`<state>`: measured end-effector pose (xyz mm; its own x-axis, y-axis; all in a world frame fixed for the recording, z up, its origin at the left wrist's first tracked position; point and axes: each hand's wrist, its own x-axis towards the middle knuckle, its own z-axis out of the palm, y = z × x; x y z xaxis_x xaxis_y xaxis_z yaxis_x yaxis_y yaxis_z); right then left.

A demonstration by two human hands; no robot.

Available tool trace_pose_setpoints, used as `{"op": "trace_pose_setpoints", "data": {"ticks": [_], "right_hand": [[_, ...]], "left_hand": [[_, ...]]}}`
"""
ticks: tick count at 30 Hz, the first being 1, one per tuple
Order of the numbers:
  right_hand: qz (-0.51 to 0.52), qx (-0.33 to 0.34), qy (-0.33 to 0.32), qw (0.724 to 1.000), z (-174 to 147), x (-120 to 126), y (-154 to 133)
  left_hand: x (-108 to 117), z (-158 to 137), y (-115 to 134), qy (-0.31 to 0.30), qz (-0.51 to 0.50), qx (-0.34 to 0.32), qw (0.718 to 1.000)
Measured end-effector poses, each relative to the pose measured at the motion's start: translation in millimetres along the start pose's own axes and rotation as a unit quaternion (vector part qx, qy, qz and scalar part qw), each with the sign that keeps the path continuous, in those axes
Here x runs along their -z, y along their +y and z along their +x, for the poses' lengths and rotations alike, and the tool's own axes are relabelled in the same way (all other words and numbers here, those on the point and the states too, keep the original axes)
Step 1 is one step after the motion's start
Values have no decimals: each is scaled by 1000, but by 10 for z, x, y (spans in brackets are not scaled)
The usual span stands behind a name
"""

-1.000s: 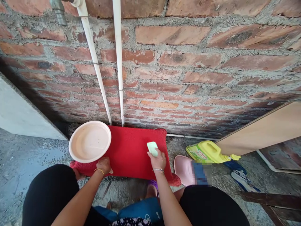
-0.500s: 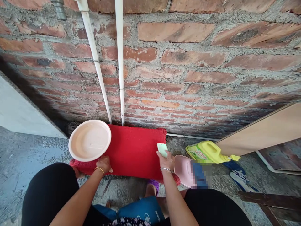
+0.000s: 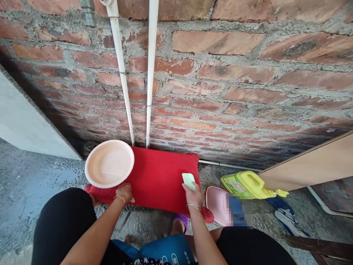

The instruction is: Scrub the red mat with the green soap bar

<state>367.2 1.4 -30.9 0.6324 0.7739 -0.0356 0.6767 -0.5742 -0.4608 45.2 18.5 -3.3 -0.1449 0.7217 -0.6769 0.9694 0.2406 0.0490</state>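
A red cloth [image 3: 162, 176] lies spread over a low, board-like support at the foot of the wall. My left hand [image 3: 124, 192] is closed on its near edge, just below a pale pink basin [image 3: 110, 163]. My right hand [image 3: 194, 194] grips a pale green soap bar [image 3: 188, 180] against the cloth's right part. The fingers' undersides are hidden. The basin stands on the left end of the cloth and looks to hold some clear water.
Right of the cloth are a pink plastic container [image 3: 217, 204], a yellow detergent jug [image 3: 246, 183] on its side and a blue-and-white shoe [image 3: 289, 221]. White pipes [image 3: 150, 73] run down the brick wall [image 3: 220, 70]. Panels lean at both sides.
My right hand has slid slightly left on the cloth with the soap bar. My left hand keeps its hold on the near edge. The view has shifted a little.
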Motion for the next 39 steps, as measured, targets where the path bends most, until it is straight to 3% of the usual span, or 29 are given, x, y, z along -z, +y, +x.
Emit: {"op": "trace_pose_setpoints", "data": {"ticks": [1,3,6,10,13,16,19,25,28,32,36,39], "right_hand": [[7,-21,24,999,40,13,25],[16,-3,31,999,52,-26,-44],[20,113,-29,993,-99,-217,-406],[1,244,-123,962,-458,-527,-1111],[-33,288,-174,941,-643,-670,-1565],[-70,297,-199,931,-601,-695,-1737],[-86,245,-176,949,-310,-596,-1494],[-77,29,-32,996,389,-217,-401],[-67,-5,3,998,419,-174,-277],[-29,91,-61,994,59,-393,-843],[-25,229,-150,961,-405,-686,-1651],[-61,280,-191,939,-566,-788,-2002]], "left_hand": [[-10,13,-1,1,-6,3,1000],[-22,29,0,1,-14,6,1000],[-15,26,8,-9,-13,6,1000],[2,3,18,-9,-2,7,1000],[7,-5,19,-6,2,5,1000],[21,-13,22,-6,-1,3,1000],[38,-12,27,-8,-7,-4,1000],[8,38,33,-16,-17,12,1000],[-11,47,36,-15,-18,9,1000],[-5,30,44,-7,-15,11,1000],[28,2,45,-6,-18,9,1000],[48,-13,38,-4,-20,2,1000]]}}
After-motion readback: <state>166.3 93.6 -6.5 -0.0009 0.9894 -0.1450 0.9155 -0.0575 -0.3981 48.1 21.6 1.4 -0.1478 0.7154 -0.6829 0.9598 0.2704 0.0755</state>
